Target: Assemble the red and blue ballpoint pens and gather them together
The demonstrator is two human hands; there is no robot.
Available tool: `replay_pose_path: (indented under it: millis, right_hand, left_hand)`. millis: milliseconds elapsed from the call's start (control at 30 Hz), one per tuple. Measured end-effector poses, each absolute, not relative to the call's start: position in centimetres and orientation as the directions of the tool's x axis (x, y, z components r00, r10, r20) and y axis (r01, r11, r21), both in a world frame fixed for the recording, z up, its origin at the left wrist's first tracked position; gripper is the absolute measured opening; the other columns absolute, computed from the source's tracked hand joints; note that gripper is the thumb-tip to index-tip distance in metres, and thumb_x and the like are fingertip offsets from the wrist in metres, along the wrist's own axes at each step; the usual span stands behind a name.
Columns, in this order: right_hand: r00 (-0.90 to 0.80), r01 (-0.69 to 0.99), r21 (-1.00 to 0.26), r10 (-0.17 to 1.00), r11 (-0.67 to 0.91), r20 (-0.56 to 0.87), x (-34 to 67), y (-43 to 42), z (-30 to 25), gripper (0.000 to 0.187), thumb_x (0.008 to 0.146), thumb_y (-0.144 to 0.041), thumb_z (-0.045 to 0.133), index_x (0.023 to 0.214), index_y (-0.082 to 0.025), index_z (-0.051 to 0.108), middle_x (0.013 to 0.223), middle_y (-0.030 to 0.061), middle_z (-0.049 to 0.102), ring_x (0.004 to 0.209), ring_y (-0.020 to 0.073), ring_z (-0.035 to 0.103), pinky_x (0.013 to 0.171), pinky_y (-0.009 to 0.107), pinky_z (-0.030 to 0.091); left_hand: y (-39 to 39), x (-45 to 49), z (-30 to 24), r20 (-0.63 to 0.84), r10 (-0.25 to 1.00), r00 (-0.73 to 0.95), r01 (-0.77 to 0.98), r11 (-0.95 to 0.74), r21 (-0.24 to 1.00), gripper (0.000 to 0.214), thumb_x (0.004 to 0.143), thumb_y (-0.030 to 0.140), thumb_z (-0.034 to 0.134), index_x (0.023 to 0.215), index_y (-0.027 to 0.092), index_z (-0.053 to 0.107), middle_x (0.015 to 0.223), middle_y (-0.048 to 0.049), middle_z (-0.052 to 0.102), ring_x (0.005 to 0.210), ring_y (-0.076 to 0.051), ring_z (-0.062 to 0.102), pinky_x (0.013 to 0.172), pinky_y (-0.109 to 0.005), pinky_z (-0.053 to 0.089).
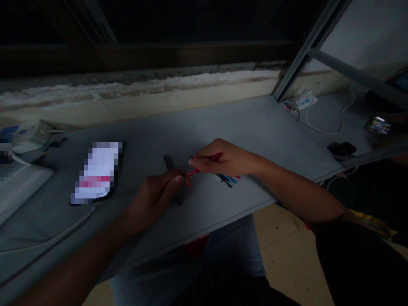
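Note:
My right hand [223, 159] is closed in a pinch on a thin red pen-like stick [195, 171], just above the grey table [255, 127]. My left hand [161, 193] meets it from the left, with fingers curled round a dark slim object [168, 163] and its thumb close to the red stick's tip. Under my right hand a small card or packet with blue and white print [229, 179] lies on the table. The light is dim, so I cannot make out what the dark object is.
A phone with a lit screen [97, 172] lies left of my hands, with a white cable [47, 242] running from it. Papers [28, 136] sit at far left. A power strip with white cables [301, 102], another lit phone [378, 126] and a dark object [341, 148] lie on the neighbouring table at right.

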State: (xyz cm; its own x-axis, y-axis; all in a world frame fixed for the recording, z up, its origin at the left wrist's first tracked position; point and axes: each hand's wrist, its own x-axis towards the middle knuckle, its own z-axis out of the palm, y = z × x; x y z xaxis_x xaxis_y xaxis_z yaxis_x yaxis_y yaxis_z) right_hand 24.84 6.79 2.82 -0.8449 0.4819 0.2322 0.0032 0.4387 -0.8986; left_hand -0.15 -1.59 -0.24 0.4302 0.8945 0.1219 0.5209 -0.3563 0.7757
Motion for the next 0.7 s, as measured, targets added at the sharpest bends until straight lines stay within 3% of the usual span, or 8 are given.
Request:
replay_pose_path:
  millis: [167, 367, 433, 600, 700]
  right_hand:
    - [-0.814, -0.011, -0.883, 0.509, 0.469, 0.28, 24.9, 7.3, 2.6, 0.042, 0.101, -0.046, 0.075, 0.079, -0.021, 0.049, 0.069, -0.0082, 0.039, 0.066, 0.0082, 0.035, 0.063, 0.025, 0.029]
    - [-0.799, -0.024, -0.869, 0.513, 0.495, 0.314, 25.1, 8.1, 2.2, 0.017, 0.101, -0.03, 0.071, 0.101, -0.018, 0.06, 0.087, -0.0023, 0.06, 0.079, 0.0108, 0.052, 0.074, 0.025, 0.041]
    - [-0.809, -0.041, -0.886, 0.505, 0.462, 0.3, 25.2, 8.2, 2.2, 0.019, 0.099, -0.03, 0.075, 0.103, -0.016, 0.064, 0.09, -0.0005, 0.066, 0.081, 0.011, 0.057, 0.076, 0.025, 0.045]
    - [-0.827, 0.096, -0.966, 0.56, 0.238, 0.056, 25.2, 8.0, 2.3, 0.037, 0.102, -0.051, 0.077, 0.096, -0.015, 0.07, 0.076, 0.0015, 0.076, 0.069, 0.0119, 0.07, 0.067, 0.023, 0.051]
    - [-0.794, 0.114, -0.96, 0.605, 0.256, 0.067, 25.1, 8.0, 2.0, 0.041, 0.101, -0.055, 0.078, 0.096, -0.015, 0.071, 0.075, 0.0012, 0.077, 0.066, 0.0119, 0.072, 0.066, 0.023, 0.053]
  left_hand:
    - [-1.3, -0.4, -0.2, 0.109, 0.915, 0.389, 0.562, -0.33, 0.758, 0.044, 0.116, 0.049, 0.041, 0.093, 0.023, 0.069, 0.07, 0.0004, 0.064, 0.06, -0.018, 0.061, 0.058, -0.03, 0.047]
    - [-0.9, -0.5, 0.3, 0.13, 0.927, 0.352, 0.573, -0.323, 0.753, 0.047, 0.117, 0.049, 0.039, 0.09, 0.022, 0.066, 0.065, 0.0021, 0.056, 0.055, -0.017, 0.054, 0.055, -0.03, 0.044]
    - [-0.9, -0.4, 0.4, 0.12, 0.928, 0.353, 0.586, -0.32, 0.744, 0.047, 0.116, 0.049, 0.039, 0.089, 0.021, 0.066, 0.064, 0.0024, 0.055, 0.055, -0.017, 0.054, 0.056, -0.029, 0.043]
    - [-0.8, -0.5, -0.5, 0.147, 0.919, 0.366, 0.618, -0.358, 0.7, 0.045, 0.116, 0.051, 0.041, 0.097, 0.021, 0.07, 0.067, 0.0025, 0.062, 0.054, -0.016, 0.057, 0.059, -0.029, 0.045]
    - [-0.7, -0.4, -0.9, 0.119, 0.928, 0.352, 0.644, -0.333, 0.689, 0.046, 0.115, 0.053, 0.041, 0.098, 0.023, 0.071, 0.061, 0.0043, 0.058, 0.051, -0.016, 0.054, 0.058, -0.029, 0.045]
